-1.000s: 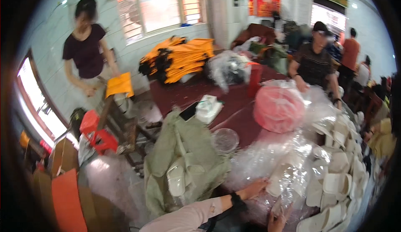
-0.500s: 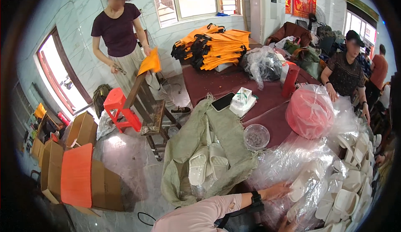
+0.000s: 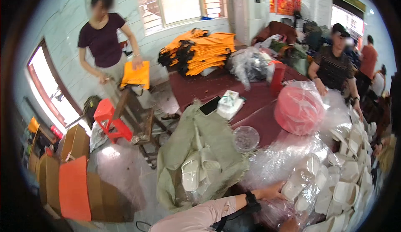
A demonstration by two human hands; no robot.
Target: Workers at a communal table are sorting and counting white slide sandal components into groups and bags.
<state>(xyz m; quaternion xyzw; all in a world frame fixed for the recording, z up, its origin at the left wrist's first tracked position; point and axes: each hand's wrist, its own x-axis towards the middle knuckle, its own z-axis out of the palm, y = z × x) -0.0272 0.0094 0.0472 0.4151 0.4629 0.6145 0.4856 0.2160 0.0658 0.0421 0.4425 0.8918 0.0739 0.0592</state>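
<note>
My left hand (image 3: 272,192) comes in from the lower edge on a pink sleeve with a black wristband. It lies on crumpled clear plastic wrap (image 3: 288,159) and touches a bagged white slipper (image 3: 293,187); I cannot tell whether it grips anything. Only a sliver of my right hand (image 3: 287,224) shows at the bottom edge under the plastic, its fingers hidden. Many more white slippers (image 3: 346,177) are piled to the right. A grey-green sack (image 3: 200,148) with a pair of white slippers (image 3: 199,169) on it lies left of my hand.
On the dark red table (image 3: 209,85) are a round clear dish (image 3: 246,138), a phone (image 3: 210,105), a pink bundle in plastic (image 3: 298,108) and stacked orange bags (image 3: 204,52). One person stands at the left holding an orange bag (image 3: 135,75). Another person (image 3: 332,67) works at the table's right. A red stool (image 3: 109,121) and cartons (image 3: 75,182) stand on the floor.
The view has swung, so the table and people sit differently in frame. My left hand stays on the plastic by the slippers. The standing person now holds the orange bag lower.
</note>
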